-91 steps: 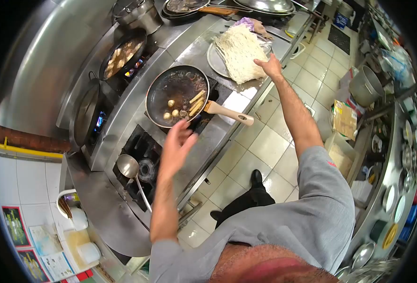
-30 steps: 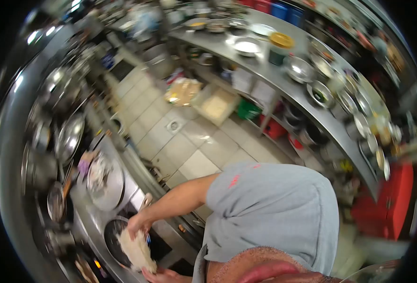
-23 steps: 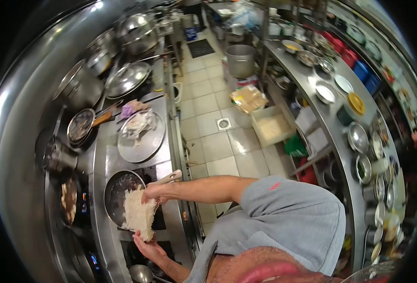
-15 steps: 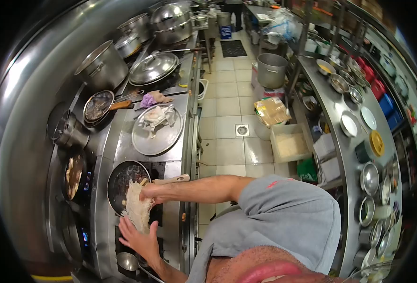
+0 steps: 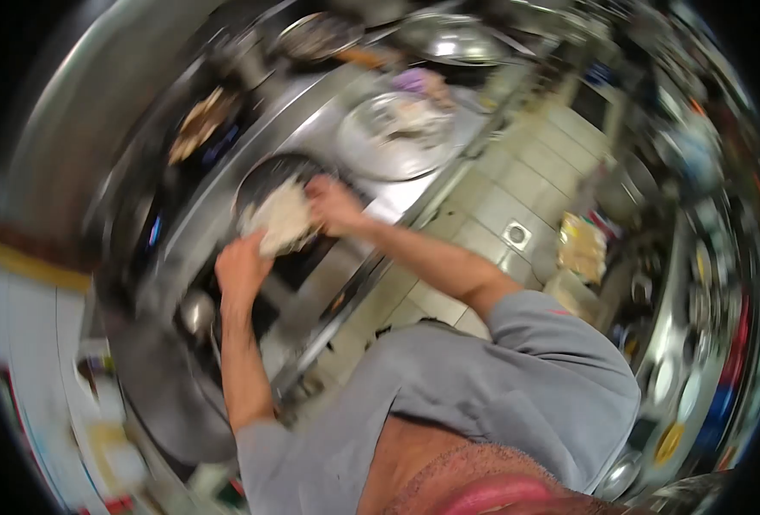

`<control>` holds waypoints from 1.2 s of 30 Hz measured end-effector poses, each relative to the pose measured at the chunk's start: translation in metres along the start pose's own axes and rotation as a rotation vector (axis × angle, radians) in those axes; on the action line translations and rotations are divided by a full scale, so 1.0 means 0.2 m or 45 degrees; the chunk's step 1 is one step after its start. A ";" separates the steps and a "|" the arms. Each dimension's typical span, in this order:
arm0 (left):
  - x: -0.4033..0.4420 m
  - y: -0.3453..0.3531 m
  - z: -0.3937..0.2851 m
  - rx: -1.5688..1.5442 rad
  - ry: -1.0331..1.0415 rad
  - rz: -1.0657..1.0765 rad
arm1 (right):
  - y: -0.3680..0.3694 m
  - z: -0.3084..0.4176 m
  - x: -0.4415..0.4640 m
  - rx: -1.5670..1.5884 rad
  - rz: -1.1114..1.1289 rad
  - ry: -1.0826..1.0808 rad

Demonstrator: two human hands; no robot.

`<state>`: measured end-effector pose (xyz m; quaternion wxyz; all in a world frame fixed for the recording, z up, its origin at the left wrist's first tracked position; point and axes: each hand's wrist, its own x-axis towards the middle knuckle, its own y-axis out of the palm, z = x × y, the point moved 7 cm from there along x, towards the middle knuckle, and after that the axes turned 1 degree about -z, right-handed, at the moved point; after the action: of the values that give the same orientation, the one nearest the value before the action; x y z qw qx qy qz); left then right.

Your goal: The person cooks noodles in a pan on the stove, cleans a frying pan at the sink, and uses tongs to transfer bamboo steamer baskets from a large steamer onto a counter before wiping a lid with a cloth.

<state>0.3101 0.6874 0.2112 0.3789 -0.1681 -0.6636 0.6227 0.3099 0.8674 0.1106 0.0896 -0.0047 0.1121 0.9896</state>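
Observation:
A pale clump of thin noodles (image 5: 281, 216) hangs over the dark frying pan (image 5: 258, 178) and its near edge. My left hand (image 5: 243, 264) is closed on the lower left edge of the clump. On the other side, my right hand (image 5: 333, 206) grips the clump's right edge, its fingers blurred by motion. The noodles cover much of the pan, so its contents are mostly hidden. Below the left hand lies a metal ladle (image 5: 197, 311) on the stove.
Beyond the pan, a round metal tray (image 5: 380, 159) holds a crumpled whitish cloth. A second pan with brown food (image 5: 200, 126) sits on the back burner, where a blue flame (image 5: 155, 230) shows nearby. Tiled floor (image 5: 483, 202) runs along the stove's right side.
My left hand was spread beside the noodles and now grips their edge. The right hand still holds them. The camera view has turned, shifting the whole scene.

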 end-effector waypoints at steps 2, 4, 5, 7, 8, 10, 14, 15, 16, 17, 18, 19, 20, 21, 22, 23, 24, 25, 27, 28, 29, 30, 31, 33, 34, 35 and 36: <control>-0.02 -0.05 0.01 -0.092 -0.013 0.019 | 0.01 0.19 -0.06 -0.699 0.054 -0.690; -0.01 -0.08 -0.02 -0.082 -0.005 0.176 | 0.18 0.33 -0.18 -0.949 0.311 -0.844; -0.01 -0.08 -0.03 -0.130 0.019 0.157 | 0.24 0.31 -0.18 -1.026 0.455 -0.811; -0.01 -0.06 -0.03 -0.135 0.009 0.205 | 0.31 0.23 -0.18 -1.209 0.623 -0.759; 0.00 -0.04 -0.01 -0.131 -0.016 0.212 | 0.33 0.20 -0.16 -1.198 0.648 -0.760; 0.02 0.02 0.00 -0.120 0.035 0.257 | 0.35 0.14 -0.14 -1.316 0.653 -0.777; 0.02 0.06 -0.01 -0.157 0.071 0.339 | 0.32 0.12 -0.11 -1.253 0.582 -0.873; 0.02 0.05 -0.01 -0.155 0.022 0.368 | 0.31 0.12 -0.11 -1.235 0.520 -0.892; 0.04 0.07 0.00 -0.155 0.024 0.375 | 0.31 0.11 -0.10 -1.231 0.518 -0.887; 0.05 0.10 0.02 -0.184 0.016 0.390 | 0.31 0.07 -0.09 -1.274 0.525 -0.842; 0.05 0.11 0.02 -0.210 0.007 0.403 | 0.31 0.06 -0.10 -1.316 0.533 -0.801; 0.04 0.11 0.02 -0.207 0.007 0.406 | 0.31 0.10 -0.11 -1.301 0.454 -0.904; 0.05 0.08 0.01 -0.235 0.035 0.330 | 0.31 0.13 -0.09 -1.299 0.447 -0.914; 0.07 0.06 0.01 -0.266 0.062 0.259 | 0.30 0.16 -0.08 -1.203 0.478 -0.853; 0.09 0.06 0.02 -0.269 0.064 0.266 | 0.28 0.16 -0.08 -1.106 0.511 -0.780; 0.13 0.08 0.04 -0.282 0.060 0.317 | 0.26 0.14 -0.05 -1.152 0.475 -0.898; 0.15 0.09 0.05 -0.293 0.055 0.365 | 0.26 0.15 -0.02 -1.262 0.453 -0.731; 0.19 0.06 0.06 -0.261 0.028 0.352 | 0.26 0.19 0.01 -1.290 0.433 -0.623; 0.29 -0.01 0.13 -0.302 0.031 0.275 | 0.27 0.32 0.10 -1.289 0.421 -0.600; 0.33 -0.04 0.17 -0.354 0.034 0.207 | 0.28 0.38 0.15 -1.258 0.431 -0.668; 0.38 -0.09 0.21 -0.333 0.014 0.169 | 0.28 0.40 0.25 -1.182 0.453 -0.581; 0.44 -0.13 0.25 -0.311 -0.003 0.127 | 0.27 0.42 0.34 -1.107 0.473 -0.498; 0.50 -0.13 0.30 -0.259 0.006 0.025 | 0.28 0.46 0.41 -1.070 0.488 -0.486; 0.57 -0.26 0.34 -0.154 -0.038 -0.131 | 0.29 0.52 0.54 -1.034 0.496 -0.494; 0.58 -0.26 0.36 -0.146 -0.032 -0.138 | 0.28 0.53 0.60 -1.063 0.442 -0.442; 0.60 -0.28 0.42 -0.325 -0.048 -0.289 | 0.26 0.53 0.65 -1.091 0.389 -0.389; 0.60 -0.31 0.46 -0.506 -0.062 -0.439 | 0.26 0.54 0.68 -1.091 0.385 -0.397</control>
<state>0.1810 0.6973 0.3109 0.4228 -0.1085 -0.8007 0.4104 0.1685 0.8653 0.2231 -0.0496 0.1237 -0.3213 0.9375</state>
